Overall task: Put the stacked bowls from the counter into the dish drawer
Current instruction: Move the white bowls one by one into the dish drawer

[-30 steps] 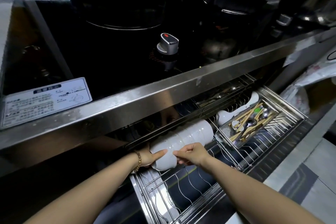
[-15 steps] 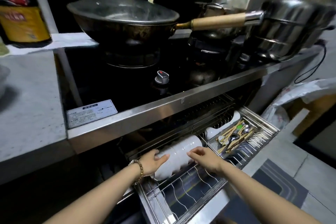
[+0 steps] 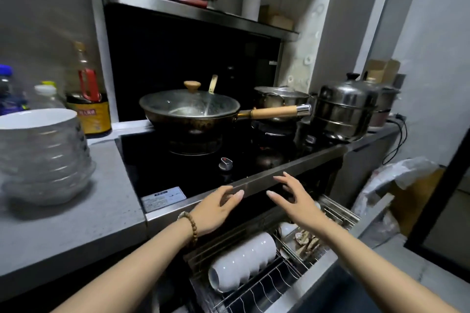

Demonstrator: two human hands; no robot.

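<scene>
A stack of white bowls [image 3: 241, 262] lies on its side in the wire rack of the open dish drawer [image 3: 277, 284] at the bottom. A second, taller stack of bowls [image 3: 43, 155] stands upright on the grey counter [image 3: 76, 216] at the left. My left hand [image 3: 216, 208], with a bead bracelet on the wrist, hovers empty in front of the stove's steel edge. My right hand [image 3: 295, 198] is beside it, fingers spread, holding nothing. Both hands are above the drawer and apart from the bowls.
A lidded wok [image 3: 190, 112] with a wooden handle sits on the black stove, steel pots [image 3: 343, 112] to its right. Bottles [image 3: 89, 107] stand behind the counter stack. A cutlery basket [image 3: 310, 239] fills the drawer's right side. A plastic bag [image 3: 386, 190] lies at the right.
Both hands let go of the bowls lying in the drawer and rose to stove-edge height. The view lifted, bringing the counter stack into sight.
</scene>
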